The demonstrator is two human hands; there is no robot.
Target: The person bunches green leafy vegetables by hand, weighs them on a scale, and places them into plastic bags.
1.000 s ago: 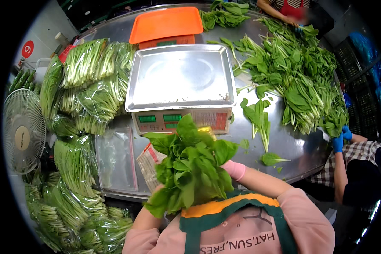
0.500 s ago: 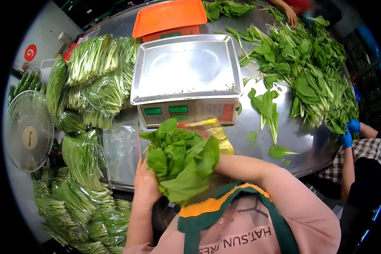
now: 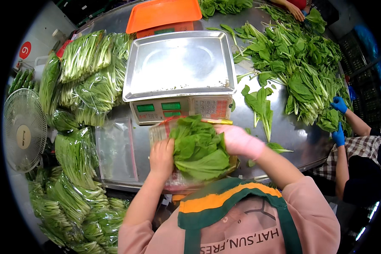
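Note:
In front of the scale, a bunch of broad-leaved greens (image 3: pixel 201 148) sits between my two hands. My left hand (image 3: pixel 161 155) presses its fingers together along the left side of the bunch. From the right, my right hand (image 3: pixel 238 142) grips the bunch, its fingers partly hidden by leaves. Under the greens lies a crumpled red and yellow plastic sheet (image 3: pixel 160 129), mostly covered. A metal-tray scale (image 3: pixel 180 63) with lit green displays stands just beyond. Flat clear plastic bags (image 3: pixel 115 148) lie left of my left hand.
Bagged greens (image 3: pixel 84 59) are piled at the left, beside a fan (image 3: pixel 25 131). An orange-topped scale (image 3: pixel 163 16) stands behind. Loose greens (image 3: pixel 300 72) heap up at the right, where a co-worker's blue-gloved hands (image 3: pixel 338 103) work. Another person's hand (image 3: pixel 295 10) is at the far right.
My right hand has come out from behind the greens to their right side. The bunch has shifted right and turned more upright. More of the plastic sheet shows beneath it.

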